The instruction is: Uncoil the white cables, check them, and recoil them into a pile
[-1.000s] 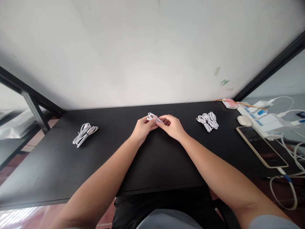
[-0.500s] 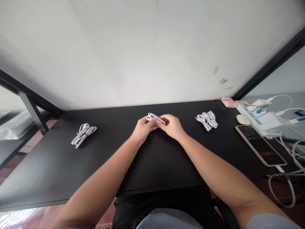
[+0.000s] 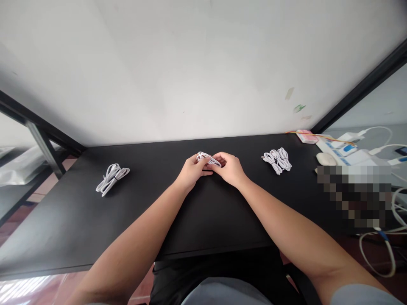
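Note:
A coiled white cable (image 3: pixel 208 159) sits between my two hands at the middle of the black table (image 3: pixel 203 212), near its far edge. My left hand (image 3: pixel 191 171) pinches the cable's left end, fingers curled round it. My right hand (image 3: pixel 230 168) is closed on the right end. A bundled white cable (image 3: pixel 112 178) lies alone at the left of the table. Another pile of white cables (image 3: pixel 277 160) lies to the right of my hands.
A white wall rises right behind the table. At the far right lie a white mouse (image 3: pixel 326 159), a white power strip with plugged chargers (image 3: pixel 345 150), a pink packet (image 3: pixel 305 136) and loose white leads (image 3: pixel 378 250). A blurred patch covers part of the right side.
My fingers have shifted slightly on the cable; both hands stay in the same place. The flat device at the right is now covered by a blurred patch.

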Motion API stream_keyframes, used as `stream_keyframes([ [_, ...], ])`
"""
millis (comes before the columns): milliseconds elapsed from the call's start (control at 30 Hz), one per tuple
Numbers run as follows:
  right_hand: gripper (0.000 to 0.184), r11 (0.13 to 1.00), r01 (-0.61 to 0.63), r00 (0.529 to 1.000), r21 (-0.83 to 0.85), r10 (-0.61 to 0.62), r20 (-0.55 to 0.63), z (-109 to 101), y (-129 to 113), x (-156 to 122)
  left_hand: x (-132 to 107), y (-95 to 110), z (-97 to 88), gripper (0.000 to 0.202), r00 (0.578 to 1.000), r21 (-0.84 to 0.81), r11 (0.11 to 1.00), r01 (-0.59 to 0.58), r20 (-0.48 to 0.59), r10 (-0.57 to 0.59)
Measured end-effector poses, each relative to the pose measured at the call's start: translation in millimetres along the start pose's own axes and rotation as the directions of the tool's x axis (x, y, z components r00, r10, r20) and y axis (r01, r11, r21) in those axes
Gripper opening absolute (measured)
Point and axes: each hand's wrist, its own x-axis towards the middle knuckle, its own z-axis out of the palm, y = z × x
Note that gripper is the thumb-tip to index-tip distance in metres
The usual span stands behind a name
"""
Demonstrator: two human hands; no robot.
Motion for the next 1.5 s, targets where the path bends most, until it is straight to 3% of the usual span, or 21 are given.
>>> stream_keyframes([
  [267,0.026,0.993,0.108,0.993,-0.052,-0.110,-0.033,2,-4,-4,-2,4,3.6,0.028,0.999,0.034,0.999,-0.029,-0.036,0.031],
  [533,0.020,0.992,0.101,0.993,-0.077,-0.105,-0.047,0,-6,-5,0,6,2.4,0.027,0.999,0.063,0.998,0.021,-0.039,-0.018],
  [800,0.012,0.995,0.037,0.998,-0.091,-0.033,0.044,-5,-2,-2,-2,4,1.7,0.028,0.997,0.146,0.986,-0.082,0.013,0.081],
  [933,0.013,0.993,0.008,0.995,-0.118,0.004,0.096,-7,-2,-2,3,0,-6.0,0.031,0.987,0.337,0.930,-0.146,-0.019,0.162],
  [1067,0.015,0.987,0.010,0.995,-0.157,0.006,0.099,-8,-3,-2,5,-1,-14.4,0.032,0.986,0.497,0.854,-0.153,0.020,0.165],
  [1333,0.013,0.984,0.004,0.986,-0.180,0.026,0.163,-12,-6,-1,6,-4,-14.8,0.032,0.959,0.395,0.874,-0.282,0.082,0.272],
  [1500,0.015,0.980,0.026,0.990,-0.197,0.003,0.143,-11,-3,-1,5,-1,-15.7,0.030,0.960,0.494,0.824,-0.277,0.109,0.257],
])
